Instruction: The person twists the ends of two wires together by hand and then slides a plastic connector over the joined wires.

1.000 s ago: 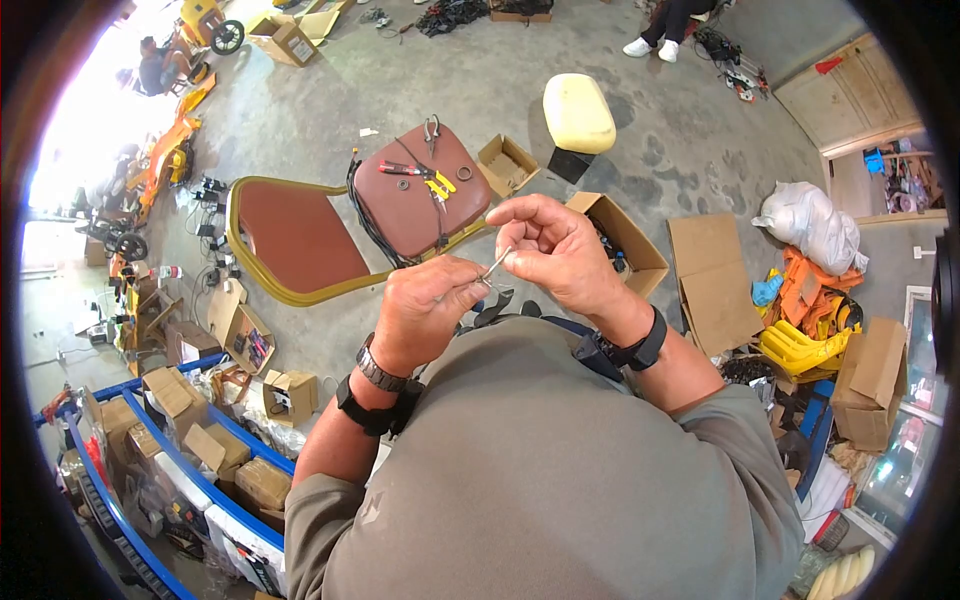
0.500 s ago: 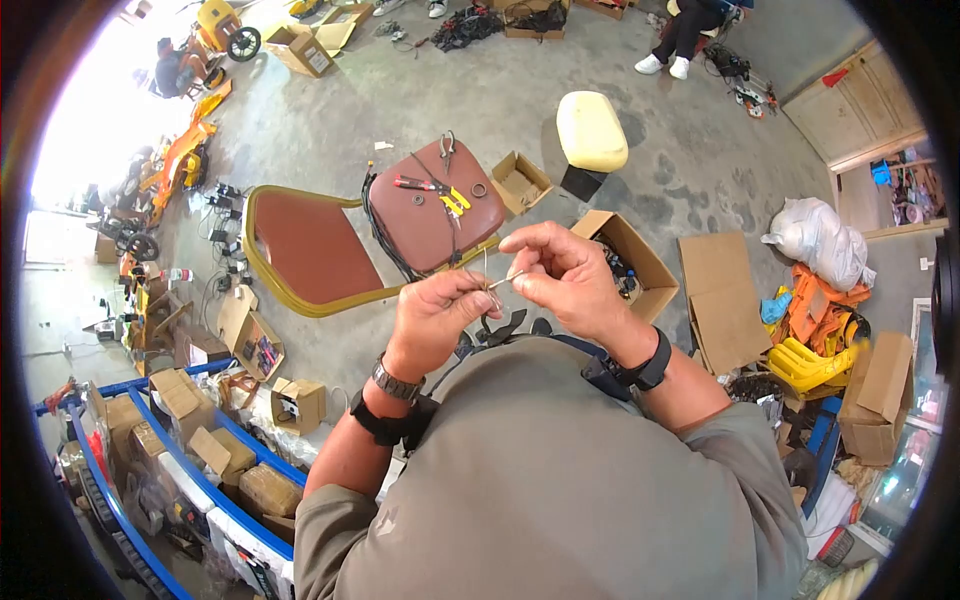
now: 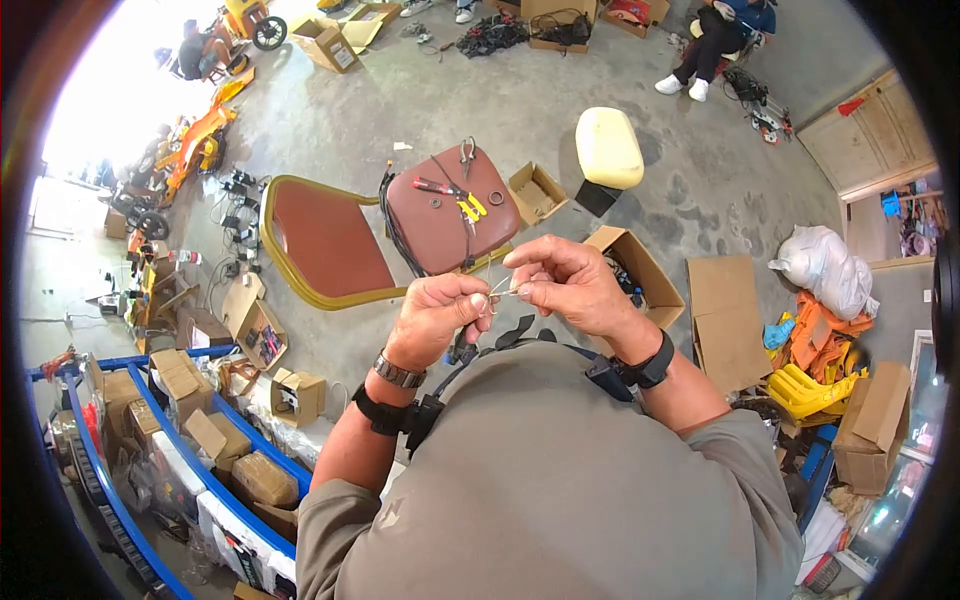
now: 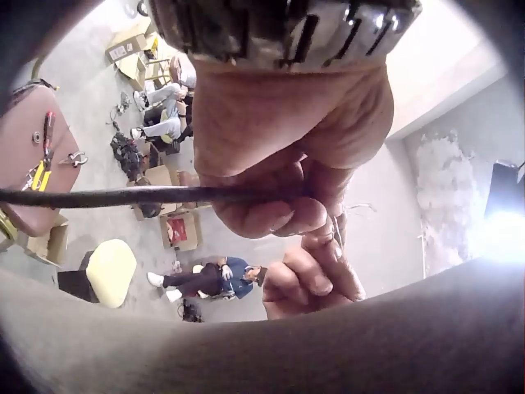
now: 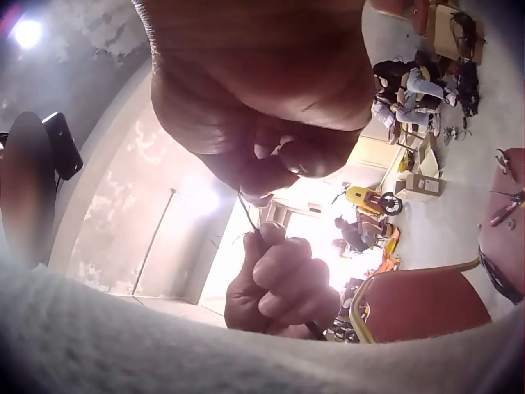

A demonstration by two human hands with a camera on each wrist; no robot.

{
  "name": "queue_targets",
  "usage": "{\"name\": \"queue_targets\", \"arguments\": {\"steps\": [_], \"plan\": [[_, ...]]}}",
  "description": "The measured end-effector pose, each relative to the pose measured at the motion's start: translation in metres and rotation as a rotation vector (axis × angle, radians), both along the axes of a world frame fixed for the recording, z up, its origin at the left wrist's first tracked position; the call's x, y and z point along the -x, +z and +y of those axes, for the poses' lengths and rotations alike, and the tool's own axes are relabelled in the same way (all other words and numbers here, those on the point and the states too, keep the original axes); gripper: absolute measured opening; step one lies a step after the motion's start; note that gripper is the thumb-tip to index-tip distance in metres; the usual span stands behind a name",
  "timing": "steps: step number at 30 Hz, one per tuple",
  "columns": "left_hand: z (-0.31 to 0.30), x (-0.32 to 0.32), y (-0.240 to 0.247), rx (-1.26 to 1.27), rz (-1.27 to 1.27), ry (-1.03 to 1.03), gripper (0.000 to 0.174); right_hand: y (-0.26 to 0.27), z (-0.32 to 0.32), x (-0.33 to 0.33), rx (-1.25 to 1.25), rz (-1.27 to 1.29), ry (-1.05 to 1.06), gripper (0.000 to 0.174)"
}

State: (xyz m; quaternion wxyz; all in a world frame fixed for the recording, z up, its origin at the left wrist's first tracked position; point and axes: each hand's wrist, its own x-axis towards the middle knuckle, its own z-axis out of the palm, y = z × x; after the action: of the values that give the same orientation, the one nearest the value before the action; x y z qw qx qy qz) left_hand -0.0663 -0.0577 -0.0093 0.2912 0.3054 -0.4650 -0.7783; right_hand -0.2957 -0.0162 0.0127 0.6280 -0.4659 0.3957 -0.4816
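My left hand [image 3: 435,315] grips a dark cable [image 4: 123,197], which runs into its curled fingers in the left wrist view. Thin pale wires [image 3: 497,290] fan out from its fingertips, some crossing the small gap between the hands. With thumb and forefinger, my right hand [image 3: 570,285] pinches the end of a wire; its other fingers are bent above. The right wrist view has a thin wire [image 5: 247,209] stretched between the fingertips of both hands. Both hands are held up in front of the body, close together.
Beyond the hands stands a chair with a red-brown seat [image 3: 410,225] bearing yellow-handled tool [image 3: 471,207], red-handled tool [image 3: 432,187], pliers [image 3: 467,152] and rings. Open cardboard boxes [image 3: 655,300], a cream cushion-like block [image 3: 608,148] and a blue-framed rack [image 3: 215,420] surround the person. Other people sit farther off.
The hands have drawn level, and the thin wires now spread and cross between the fingertips. The head view has shifted, so the chair and room appear lower and farther right.
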Motion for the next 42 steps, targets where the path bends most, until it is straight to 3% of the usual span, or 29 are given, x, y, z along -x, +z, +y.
{"name": "queue_targets", "arguments": {"steps": [11,24,42], "plan": [[-0.008,-0.006,0.014,0.013,-0.151,-0.108,0.013,0.004,-0.004,0.006,-0.019,0.055,0.090,0.027],[-0.005,0.007,0.015,0.337,-0.249,0.025,0.005,0.008,-0.001,0.009,-0.018,0.136,0.040,0.030],[0.005,0.013,0.012,0.310,-0.179,0.107,0.008,0.006,0.000,0.002,0.006,0.068,-0.092,0.030]]}}
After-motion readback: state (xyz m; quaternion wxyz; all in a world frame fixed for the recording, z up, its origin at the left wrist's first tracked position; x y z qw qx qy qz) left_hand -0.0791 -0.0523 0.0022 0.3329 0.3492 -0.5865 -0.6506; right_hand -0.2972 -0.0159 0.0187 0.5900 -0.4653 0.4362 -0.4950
